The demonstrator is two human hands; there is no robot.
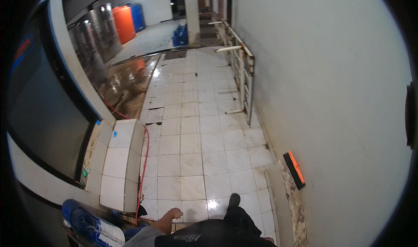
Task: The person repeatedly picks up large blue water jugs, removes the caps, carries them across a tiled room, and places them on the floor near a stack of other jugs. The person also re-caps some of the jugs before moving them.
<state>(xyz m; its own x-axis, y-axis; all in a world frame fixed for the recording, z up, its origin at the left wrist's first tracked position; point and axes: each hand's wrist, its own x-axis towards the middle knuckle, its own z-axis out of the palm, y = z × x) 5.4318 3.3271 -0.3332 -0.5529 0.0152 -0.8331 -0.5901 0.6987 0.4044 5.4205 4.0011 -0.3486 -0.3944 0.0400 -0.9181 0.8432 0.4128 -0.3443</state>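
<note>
My left hand (pixel 176 213) hangs low in front of my body, its fingers loosely curled with nothing seen in them. It is above the white tiled floor (pixel 190 150), apart from any object. Only a sliver of my right hand (pixel 270 240) shows at the lower edge, beside my dark clothing; its fingers are hidden. One dark shoe (pixel 234 199) is stretched forward on the tiles. Left of my left hand, a red hose (pixel 147 144) runs along the floor beside a tiled ledge (pixel 115 160).
An orange and black squeegee head (pixel 295 170) rests against the right wall. Farther on, a rusty white metal frame (pixel 244 68) leans there. A blue and white container (pixel 91 223) stands lower left. Orange (pixel 124 24) and blue tanks (pixel 137 17) stand beyond a wet brown patch (pixel 128 83).
</note>
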